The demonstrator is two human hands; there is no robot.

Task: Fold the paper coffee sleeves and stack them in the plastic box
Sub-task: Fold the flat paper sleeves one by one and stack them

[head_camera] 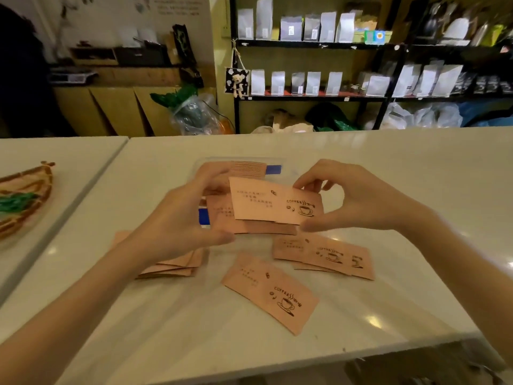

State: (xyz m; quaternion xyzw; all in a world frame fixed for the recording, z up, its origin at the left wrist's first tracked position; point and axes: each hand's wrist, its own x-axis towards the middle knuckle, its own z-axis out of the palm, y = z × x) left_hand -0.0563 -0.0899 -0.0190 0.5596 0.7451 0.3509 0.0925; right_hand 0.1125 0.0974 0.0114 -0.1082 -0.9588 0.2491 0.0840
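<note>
White counter [388, 173] fills the lower frame, with a black shelf unit [388, 48] of pale coffee bags at upper right. Clear plastic box [241, 162] at centre holds pink sleeves. Left hand [177, 220] and right hand [358, 201] raise 1 flat coffee sleeve [274, 202] above the box, fingers [311, 187] pinched narrow on its edges. Loose sleeves lie below: 1 stack [177, 266] at lower left, 1 fan [324, 255] at right, 1 single sleeve [270, 291] at lower centre. Woven basket [25, 195] at left edge.
</note>
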